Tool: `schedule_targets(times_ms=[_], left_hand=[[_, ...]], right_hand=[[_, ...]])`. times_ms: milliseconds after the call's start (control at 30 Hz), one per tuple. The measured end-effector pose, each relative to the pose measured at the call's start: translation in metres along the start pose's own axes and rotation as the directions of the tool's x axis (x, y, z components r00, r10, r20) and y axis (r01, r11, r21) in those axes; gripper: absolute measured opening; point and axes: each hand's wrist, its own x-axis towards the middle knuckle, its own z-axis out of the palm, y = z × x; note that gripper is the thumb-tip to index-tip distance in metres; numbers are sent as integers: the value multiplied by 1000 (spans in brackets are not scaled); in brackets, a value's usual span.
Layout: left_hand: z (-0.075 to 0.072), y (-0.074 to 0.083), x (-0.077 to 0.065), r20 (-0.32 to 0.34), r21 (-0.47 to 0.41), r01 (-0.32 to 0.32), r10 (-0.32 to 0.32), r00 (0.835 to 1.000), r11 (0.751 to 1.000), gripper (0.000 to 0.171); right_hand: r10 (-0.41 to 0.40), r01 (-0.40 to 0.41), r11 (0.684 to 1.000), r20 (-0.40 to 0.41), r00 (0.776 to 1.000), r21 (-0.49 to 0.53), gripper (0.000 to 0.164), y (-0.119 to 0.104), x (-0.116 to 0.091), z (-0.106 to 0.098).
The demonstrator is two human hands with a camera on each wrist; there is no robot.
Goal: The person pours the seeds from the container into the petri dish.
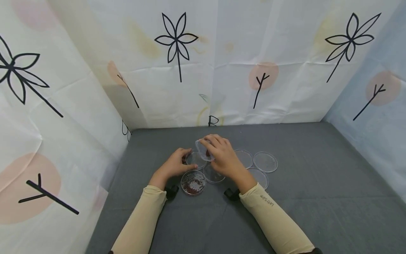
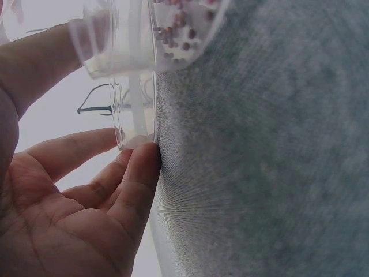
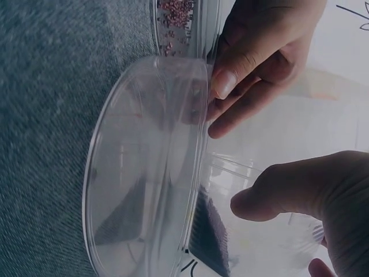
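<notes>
My left hand [image 1: 174,164] holds the rim of a clear petri dish [image 2: 137,107] between thumb and fingers, the dish standing on the table. Above that dish, my right hand [image 1: 222,155] grips a clear plastic container [image 1: 203,151], tilted, with a dark reddish-brown patch of contents in it. In the right wrist view, the right thumb [image 3: 271,193] presses the container's near side. Just in front of the left hand, another petri dish [image 1: 193,182] holds loose reddish-brown grains. A clear petri dish [image 3: 138,173] stands below the right hand.
Right of the right hand are three more clear petri dishes [image 1: 265,162], close together. The grey cloth table [image 1: 304,197] is bounded by patterned fabric walls [image 1: 234,95] at the back and sides. Dark wrist straps [image 1: 232,194] sit near the table surface.
</notes>
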Motion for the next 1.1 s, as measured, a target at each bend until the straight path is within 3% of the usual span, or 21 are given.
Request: schedule_targets(times_ms=[200, 567, 1100], left_hand=[[-1, 2, 0, -2, 2, -1, 1, 1000, 1000, 83], [0, 2, 1, -1, -7, 6, -6, 1000, 1000, 82], [-1, 1, 0, -3, -4, 12, -12, 1000, 1000, 83]], right_hand=[[7, -6, 1000, 31, 999, -9, 80, -1, -1, 2], [-53, 53, 998, -10, 999, -36, 79, -1, -1, 4], [-80, 78, 995, -25, 997, -54, 79, -3, -1, 6]])
